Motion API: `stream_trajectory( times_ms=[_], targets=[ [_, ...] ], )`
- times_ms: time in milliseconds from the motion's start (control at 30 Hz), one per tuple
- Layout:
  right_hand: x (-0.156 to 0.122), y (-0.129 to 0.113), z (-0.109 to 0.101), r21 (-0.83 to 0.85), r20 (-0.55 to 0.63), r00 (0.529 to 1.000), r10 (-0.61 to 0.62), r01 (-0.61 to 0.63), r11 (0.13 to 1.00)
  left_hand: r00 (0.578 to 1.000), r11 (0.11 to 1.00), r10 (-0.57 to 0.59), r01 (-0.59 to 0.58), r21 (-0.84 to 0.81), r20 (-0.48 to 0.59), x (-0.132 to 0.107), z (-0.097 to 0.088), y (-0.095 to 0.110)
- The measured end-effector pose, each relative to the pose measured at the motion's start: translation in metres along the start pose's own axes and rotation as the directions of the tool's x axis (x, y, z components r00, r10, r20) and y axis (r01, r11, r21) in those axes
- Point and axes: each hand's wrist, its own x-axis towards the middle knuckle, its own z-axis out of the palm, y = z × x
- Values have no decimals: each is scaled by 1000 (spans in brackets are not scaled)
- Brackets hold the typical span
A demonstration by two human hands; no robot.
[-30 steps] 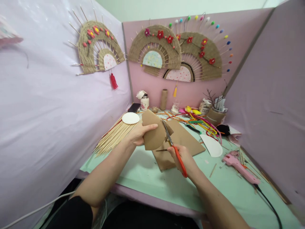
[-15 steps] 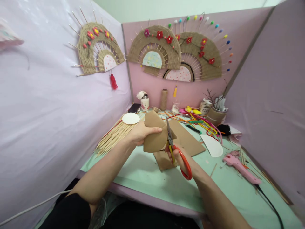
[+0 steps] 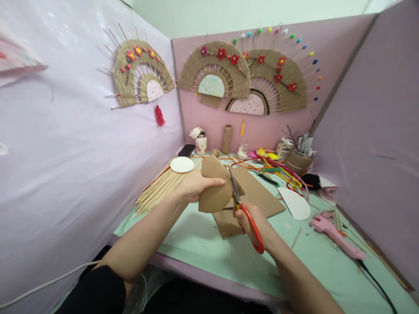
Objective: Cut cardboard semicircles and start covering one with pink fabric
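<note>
Head-camera view of a craft table [image 3: 209, 244] walled in by lilac and pink panels. The left hand [image 3: 196, 185] is clamped on a brown cardboard piece [image 3: 214, 196] with a rounded lower edge, thumb across its face, holding it above the table's middle. The right hand [image 3: 253, 220] is closed through the orange handles of a pair of scissors [image 3: 235, 187]. Their blades point toward twelve o'clock along the piece's right edge.

Half a second ago the handles stood wider and the blades more upright. Now the blades lean slightly toward eleven o'clock and look nearly closed on the card, so this reads as one snip in a cut that follows the curve. A small flap of card stands off at three o'clock of the blades.

Below lies a larger cardboard sheet [image 3: 258, 192]. Bamboo skewers [image 3: 160, 189] fan out at nine o'clock of the left hand. A pink glue gun [image 3: 332, 231] lies at four o'clock of the scissors.
</note>
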Motion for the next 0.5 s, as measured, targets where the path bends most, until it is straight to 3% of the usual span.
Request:
stream_trajectory(
  times_ms=[500],
  targets=[
    [-2,-1,4,7,-75,985,156,-156,988,999,1000,-23,23,-13,36,-1,-2,1]
  ],
)
